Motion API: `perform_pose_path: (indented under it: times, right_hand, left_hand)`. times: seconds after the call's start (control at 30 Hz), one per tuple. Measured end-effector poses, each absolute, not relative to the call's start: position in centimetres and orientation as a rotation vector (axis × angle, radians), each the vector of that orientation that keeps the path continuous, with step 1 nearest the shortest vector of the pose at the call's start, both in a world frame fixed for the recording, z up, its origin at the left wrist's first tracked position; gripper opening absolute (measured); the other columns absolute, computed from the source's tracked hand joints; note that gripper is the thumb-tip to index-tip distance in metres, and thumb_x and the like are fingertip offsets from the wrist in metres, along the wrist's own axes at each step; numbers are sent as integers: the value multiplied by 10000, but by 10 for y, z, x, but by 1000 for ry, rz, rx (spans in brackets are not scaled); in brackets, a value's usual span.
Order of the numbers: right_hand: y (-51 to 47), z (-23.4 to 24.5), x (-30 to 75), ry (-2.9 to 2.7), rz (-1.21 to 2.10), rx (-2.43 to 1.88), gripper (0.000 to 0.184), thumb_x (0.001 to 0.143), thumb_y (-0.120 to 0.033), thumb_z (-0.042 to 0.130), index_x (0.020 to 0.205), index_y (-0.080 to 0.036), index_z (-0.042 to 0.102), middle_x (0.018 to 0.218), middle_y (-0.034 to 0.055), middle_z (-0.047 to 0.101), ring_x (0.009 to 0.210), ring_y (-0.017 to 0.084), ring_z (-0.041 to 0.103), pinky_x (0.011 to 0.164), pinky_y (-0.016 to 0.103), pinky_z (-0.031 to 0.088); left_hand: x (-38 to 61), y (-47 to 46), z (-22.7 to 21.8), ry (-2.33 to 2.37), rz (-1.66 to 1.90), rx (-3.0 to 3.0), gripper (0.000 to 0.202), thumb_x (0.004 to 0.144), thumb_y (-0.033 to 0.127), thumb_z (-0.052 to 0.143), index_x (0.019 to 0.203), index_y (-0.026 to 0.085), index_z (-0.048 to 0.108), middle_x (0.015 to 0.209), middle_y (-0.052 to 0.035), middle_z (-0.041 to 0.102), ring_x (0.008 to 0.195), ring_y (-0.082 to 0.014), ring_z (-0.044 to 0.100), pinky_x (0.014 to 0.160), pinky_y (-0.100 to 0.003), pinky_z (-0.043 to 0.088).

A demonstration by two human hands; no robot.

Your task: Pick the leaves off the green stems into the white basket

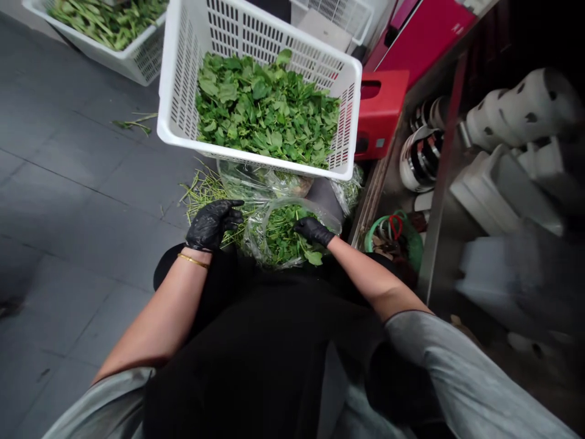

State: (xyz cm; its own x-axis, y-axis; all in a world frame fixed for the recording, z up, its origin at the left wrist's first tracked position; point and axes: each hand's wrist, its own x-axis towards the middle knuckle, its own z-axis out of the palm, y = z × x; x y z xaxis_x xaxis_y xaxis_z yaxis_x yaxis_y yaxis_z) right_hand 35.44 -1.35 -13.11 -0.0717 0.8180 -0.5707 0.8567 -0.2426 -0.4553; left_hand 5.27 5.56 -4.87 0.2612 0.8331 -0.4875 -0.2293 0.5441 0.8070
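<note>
Both my hands wear black gloves. My left hand [212, 224] hovers beside a clear plastic bag [256, 235] of green leaves, fingers curled loosely, nothing visible in them. My right hand [313, 231] reaches into the bag's mouth and closes on a bunch of leafy greens [286, 241]. Just beyond the bag stands a white slotted basket [183, 91] heaped with picked green leaves [265, 110]. Trimmed stems [201, 192] lie on the floor under the basket's front edge.
A second white basket [137, 58] of green stalks sits at the far left. A red stool [379, 110] stands right of the basket. A steel shelf [439, 201] on the right holds bowls and white containers. Grey tiled floor [68, 201] spreads left.
</note>
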Motion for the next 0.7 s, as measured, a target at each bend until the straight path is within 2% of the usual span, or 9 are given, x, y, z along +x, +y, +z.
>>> perform_pose_path:
  times: [0.07,0.2,0.27,0.33,0.47,0.57,0.7]
  right_hand:
    - [-16,-111,349,1942,-1448,2235,283,904,-358,668,985,-122,801,969,104,792,867,196,704,798,276,512]
    - [-22,-68,317,1993,-2217,2503,425,765,-566,761,900,-166,812,926,74,799,907,217,725,858,322,542]
    - [-22,-46,297,2042,-2420,2558,408,738,-567,782,875,-183,815,943,71,803,938,218,730,915,339,539]
    - [-23,-26,280,2102,-2481,2572,385,721,-552,799,861,-194,817,951,70,805,958,217,730,949,352,535]
    - [-36,6,270,2222,-2484,2459,370,714,-536,811,893,-212,816,1007,71,802,976,222,722,950,378,544]
    - [-49,20,288,2217,-2592,2412,353,741,-498,799,946,-211,806,1004,77,798,874,213,729,859,374,571]
    - [-56,24,321,2118,-2658,2768,332,737,-472,776,910,-189,763,924,83,778,742,192,701,738,345,578]
  left_hand:
    - [57,45,-51,1039,733,780,277,784,293,762,975,94,794,771,-131,757,668,-195,711,574,-248,532]
    - [75,15,-50,997,591,878,349,638,367,895,891,146,801,865,-110,786,783,-236,721,698,-316,552]
    - [83,0,-45,947,569,895,361,598,370,923,869,168,797,909,-90,785,858,-249,717,771,-338,553]
    - [88,-14,-35,897,603,855,371,604,364,924,893,174,790,906,-77,776,853,-237,710,797,-342,549]
    - [80,-30,-14,764,640,756,338,684,374,872,911,144,771,751,-63,729,633,-170,642,647,-297,517]
    - [67,-34,-2,713,678,765,347,667,336,863,935,136,769,701,-56,704,561,-139,588,563,-257,466]
    - [58,-39,10,670,653,836,341,702,333,806,973,130,769,665,-54,677,518,-120,540,497,-229,405]
